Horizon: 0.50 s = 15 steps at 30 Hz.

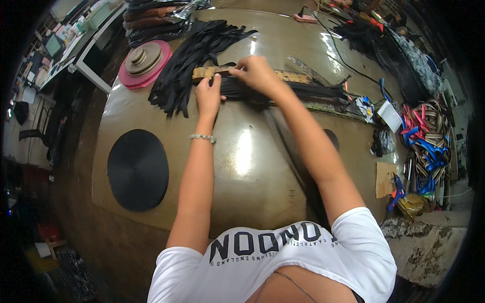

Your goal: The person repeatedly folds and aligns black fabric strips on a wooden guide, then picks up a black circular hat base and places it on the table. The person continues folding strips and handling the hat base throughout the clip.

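Both arms reach to the far middle of the table. My left hand point(207, 93) is closed at the left end of a bundle of black straps point(313, 91), its thumb against the edge of a worn yellow strip point(202, 72). Right beside it, my right hand point(256, 76) bends over the same strip with its fingers pinched together. What lies between those fingertips is too small to make out. The strip runs on beneath the right hand, and the black straps lie along its near side. A large heap of cut black straps point(187, 65) spreads just left of my hands.
A flat black webbing roll point(137, 169) lies at the left, pink and beige rolls point(144, 63) behind it. Wrapped bundles point(156, 22) are stacked at the back. A dark strip point(290, 151) hangs blurred between my arms. Coloured straps point(429, 146) pile at the right edge.
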Tool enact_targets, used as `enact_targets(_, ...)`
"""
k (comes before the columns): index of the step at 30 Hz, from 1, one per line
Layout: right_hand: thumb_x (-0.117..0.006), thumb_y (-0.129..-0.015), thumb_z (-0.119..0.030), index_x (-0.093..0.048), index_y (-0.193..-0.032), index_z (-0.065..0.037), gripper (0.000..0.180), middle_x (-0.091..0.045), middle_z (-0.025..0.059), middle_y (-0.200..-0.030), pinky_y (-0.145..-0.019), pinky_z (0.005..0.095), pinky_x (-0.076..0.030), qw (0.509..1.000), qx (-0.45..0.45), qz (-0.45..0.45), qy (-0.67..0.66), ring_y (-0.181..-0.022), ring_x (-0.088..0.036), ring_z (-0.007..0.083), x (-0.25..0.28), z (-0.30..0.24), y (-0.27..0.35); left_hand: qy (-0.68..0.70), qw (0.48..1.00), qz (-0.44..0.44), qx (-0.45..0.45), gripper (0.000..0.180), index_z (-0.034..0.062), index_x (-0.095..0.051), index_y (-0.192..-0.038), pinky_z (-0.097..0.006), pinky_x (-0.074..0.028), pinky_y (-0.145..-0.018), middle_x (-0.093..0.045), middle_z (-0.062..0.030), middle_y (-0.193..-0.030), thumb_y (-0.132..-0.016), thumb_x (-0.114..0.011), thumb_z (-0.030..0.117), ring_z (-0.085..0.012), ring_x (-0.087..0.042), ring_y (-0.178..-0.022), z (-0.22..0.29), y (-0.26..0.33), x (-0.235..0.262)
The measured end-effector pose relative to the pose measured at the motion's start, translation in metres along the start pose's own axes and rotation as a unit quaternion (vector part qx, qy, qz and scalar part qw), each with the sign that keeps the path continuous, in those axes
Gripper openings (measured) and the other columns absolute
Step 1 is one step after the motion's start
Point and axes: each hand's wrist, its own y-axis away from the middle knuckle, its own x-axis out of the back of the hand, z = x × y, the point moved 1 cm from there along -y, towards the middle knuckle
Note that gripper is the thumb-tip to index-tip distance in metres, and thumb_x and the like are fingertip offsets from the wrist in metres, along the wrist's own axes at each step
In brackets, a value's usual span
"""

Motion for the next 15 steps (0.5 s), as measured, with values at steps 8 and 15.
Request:
enact_targets(8,-0.067,-0.078,-0.026,-0.063,-0.075,-0.003,0.023,-0.059,0.0001,-0.062,-0.04,0.0192,-0.031,0.939,-0.29,0.131,-0.127,-0.046,-0.042,0.0038,0.221,0.124,0.123,0.015,1.0,-0.005,-0.005,0.031,-0.0065,-0.061,-0.085,-0.023,-0.045,-0.038,-0.061,-0.0065,-0.068,-0.086,-0.055,0.024,-0.0094,-0.053,-0.048,-0.003,-0.003,-0.001)
enact_targets(15,-0.062,-0.079,-0.013,-0.061,-0.079,0.0,0.013,-0.059,0.001,-0.061,-0.043,0.018,-0.034,0.915,-0.31,0.202,-0.163,-0.047,-0.046,0.0041,0.168,0.207,0.193,-0.004,1.0,-0.003,0.0,0.031,-0.0068,-0.059,-0.081,-0.023,-0.044,-0.039,-0.058,-0.0049,-0.065,-0.086,-0.054,0.024,-0.0082,-0.049,-0.046,0.002,0.001,-0.001)
